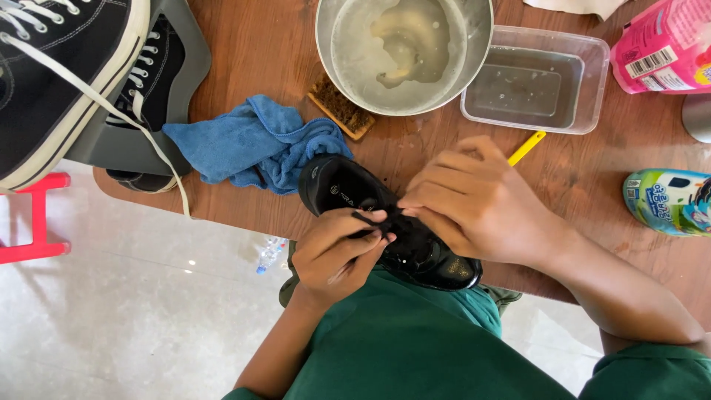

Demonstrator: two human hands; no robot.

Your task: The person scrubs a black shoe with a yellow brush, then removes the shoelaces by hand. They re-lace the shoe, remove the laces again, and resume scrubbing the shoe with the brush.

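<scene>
Both our hands were pinched down on the lace of a black shoe (415,244). The left hand (337,252) had its thumb and fingers pressed together on a thin black lace end (364,217), drawn out a little to the side, and the right hand (481,200) was curled over the top of the shoe with its fingertips nipping the same lace right by the eyelets. Neither hand was spread at all; both were closed tight on that lace.

The shoe itself sat at the near edge of the wooden table (578,170), half over our lap, heel end toward the blue cloth (244,141) and its shiny toe pointing back at us. It looked wet or freshly wiped.

As far as we could judge, we were at the lacing stage, working the lace at the eyelets. Whether it was going in or coming out we couldn't tell, since the right hand hid the eyelets. The next bit would need a steady shoe and a firm pinch close to the lace tip, because it's thin and slippery.

Around us were a metal bowl (474,44) of cloudy soapy water, a scrub brush (341,107) tucked beside it, a clear plastic tub (592,67), and a black canvas sneaker (59,81) on a grey rack at the far left.
</scene>
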